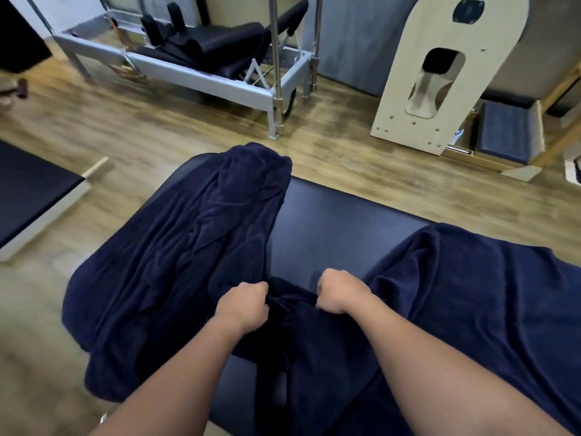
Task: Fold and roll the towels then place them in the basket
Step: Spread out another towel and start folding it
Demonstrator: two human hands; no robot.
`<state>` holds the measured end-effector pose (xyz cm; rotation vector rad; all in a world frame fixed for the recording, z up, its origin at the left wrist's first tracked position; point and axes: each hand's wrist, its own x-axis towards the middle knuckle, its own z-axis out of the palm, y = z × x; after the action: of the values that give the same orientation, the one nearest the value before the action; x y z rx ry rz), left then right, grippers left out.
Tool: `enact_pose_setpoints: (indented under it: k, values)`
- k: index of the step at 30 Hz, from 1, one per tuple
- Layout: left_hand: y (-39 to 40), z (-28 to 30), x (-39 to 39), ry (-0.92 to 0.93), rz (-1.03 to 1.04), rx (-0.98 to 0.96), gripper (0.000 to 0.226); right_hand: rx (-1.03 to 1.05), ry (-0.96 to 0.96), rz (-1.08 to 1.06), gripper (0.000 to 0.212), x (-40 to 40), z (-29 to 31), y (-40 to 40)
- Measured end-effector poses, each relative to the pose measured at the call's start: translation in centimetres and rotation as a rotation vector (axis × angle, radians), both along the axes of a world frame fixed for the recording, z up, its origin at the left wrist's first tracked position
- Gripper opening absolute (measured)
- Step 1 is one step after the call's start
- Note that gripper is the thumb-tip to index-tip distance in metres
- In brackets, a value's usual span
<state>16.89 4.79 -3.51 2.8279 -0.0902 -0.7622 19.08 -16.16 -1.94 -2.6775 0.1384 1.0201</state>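
left hand [243, 305]: fist curled tight on a bunch of dark navy cloth, knuckles up.
right hand [341, 292]: same, fist clenched on the cloth just beside the left; short taut span of fabric between them.
held towel [301, 325]: gathered between both fists, rest hangs toward the body over the near edge of the padded bench [333, 228]. Where its edges and corners run, can't tell.
left towel [176, 247]: crumpled heap just left of the left hand, spilling off the bench side toward the floor [94, 127].
right towel [471, 278]: draped right of the right hand, runs out of frame.
towel count: unclear. All one colour, folds merge; the held cloth may be part of the left heap, not a separate piece.
basket: not in view anywhere.
risk 1: grip is mid-cloth bunch, probably not corners. A fold from here likely comes out skewed, so the roll goes lopsided.
risk 2: pulling the held cloth could drag the left heap along if they overlap, and it already hangs over the side, so it may slide to the floor.
risk 3: navy on a dark bench, edges hard to match by eye.
hidden: fingertips buried in fabric; bench's near end covered by arms and cloth; frame is motion-blurred at the edges.
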Motion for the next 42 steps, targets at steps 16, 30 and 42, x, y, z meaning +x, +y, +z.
enact_pose_setpoints:
  k: [16,30,42]
  values:
    - [4.4,4.1,0.1,-0.268,0.291,0.110,0.038,0.169,-0.466,0.092,0.027,3.9,2.5,4.2]
    - [-1.2,-0.4,-1.5,0.083,0.781,-0.927,0.028,0.361,-0.365,0.172,0.010,-3.3,-2.5,3.8]
    - [4.9,4.4,-2.1,-0.380,0.799,-0.416,0.016,0.275,-0.510,0.171,0.006,-0.7,-0.1,4.1]
